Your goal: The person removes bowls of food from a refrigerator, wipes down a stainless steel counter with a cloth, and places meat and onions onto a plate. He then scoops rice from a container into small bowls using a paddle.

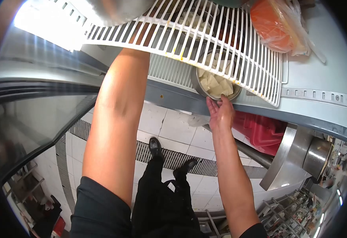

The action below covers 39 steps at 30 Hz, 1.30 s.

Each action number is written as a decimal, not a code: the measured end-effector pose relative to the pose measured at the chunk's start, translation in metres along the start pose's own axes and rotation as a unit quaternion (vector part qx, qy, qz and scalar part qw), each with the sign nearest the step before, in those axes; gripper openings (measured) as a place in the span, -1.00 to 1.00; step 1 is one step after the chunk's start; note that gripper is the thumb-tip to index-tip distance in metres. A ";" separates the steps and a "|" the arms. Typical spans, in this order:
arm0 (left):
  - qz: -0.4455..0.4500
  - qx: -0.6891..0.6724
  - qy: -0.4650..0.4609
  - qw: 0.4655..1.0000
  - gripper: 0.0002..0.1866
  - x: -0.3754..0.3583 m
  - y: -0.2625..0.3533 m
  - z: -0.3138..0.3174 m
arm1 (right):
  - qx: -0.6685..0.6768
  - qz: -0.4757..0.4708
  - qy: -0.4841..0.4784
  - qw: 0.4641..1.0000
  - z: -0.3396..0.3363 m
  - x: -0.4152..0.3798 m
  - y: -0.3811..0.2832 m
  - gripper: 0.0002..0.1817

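Note:
A round metal bowl (195, 81) of pale, flat-cut pieces (216, 85) sits at the front of the lower wire rack, partly beneath the upper white wire shelf (221, 73). My right hand (221, 112) grips the bowl's near rim, thumb on top and fingers against the outer side. My left arm reaches in under the upper shelf. Only parts of my left hand (143, 36) show between the wires, so its fingers and anything in them are hidden. Another container with pale contents (195, 23) shows through the wires farther back.
An orange item in a plastic bag (271, 27) and a large metal vessel (120, 10) rest on the upper shelf. The glass door (42, 131) stands open at left. Below right are a red plastic crate (260, 129) and a steel fixture (286, 158). Floor grates cross the tiles.

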<state>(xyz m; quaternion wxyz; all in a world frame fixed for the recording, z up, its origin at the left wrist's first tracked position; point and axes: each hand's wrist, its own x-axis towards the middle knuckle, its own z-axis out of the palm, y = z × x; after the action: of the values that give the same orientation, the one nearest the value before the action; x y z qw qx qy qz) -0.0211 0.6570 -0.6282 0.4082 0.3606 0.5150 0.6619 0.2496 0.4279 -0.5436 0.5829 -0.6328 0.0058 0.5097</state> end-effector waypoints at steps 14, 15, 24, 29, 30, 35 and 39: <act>-0.140 -0.158 0.137 0.968 -0.72 -0.086 0.051 -0.020 | -0.002 0.005 -0.009 1.000 -0.002 0.003 0.007 -0.67; -0.210 -0.075 0.198 0.954 -0.72 -0.103 0.060 -0.021 | 0.000 0.005 -0.011 1.000 -0.001 0.003 0.006 -0.67; -0.233 -0.002 0.148 0.961 -0.61 -0.193 0.034 -0.076 | -0.150 -0.023 -0.316 0.937 -0.049 -0.055 0.032 -0.63; -0.280 -0.070 0.162 0.944 -0.71 -0.193 0.034 -0.084 | -0.214 -0.066 -0.309 0.924 -0.166 -0.263 -0.092 -0.68; -0.276 -0.086 0.144 0.946 -0.70 -0.186 0.022 -0.098 | -0.185 -0.145 -0.236 0.943 -0.201 -0.263 -0.108 -0.65; -0.283 -0.030 0.177 0.942 -0.66 -0.219 0.040 -0.092 | -0.034 -0.267 0.163 0.949 -0.325 -0.187 -0.283 -0.39; -0.246 -0.008 0.090 0.965 -0.62 -0.295 0.076 -0.110 | -0.080 -0.131 0.011 0.988 -0.405 -0.101 -0.373 -0.36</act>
<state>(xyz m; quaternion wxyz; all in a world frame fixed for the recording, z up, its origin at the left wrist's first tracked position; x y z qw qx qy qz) -0.0124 0.3347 -0.5936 0.5133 0.1581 0.6171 0.5751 0.6843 0.1868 -0.2853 0.5920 -0.6783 -0.1118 0.4207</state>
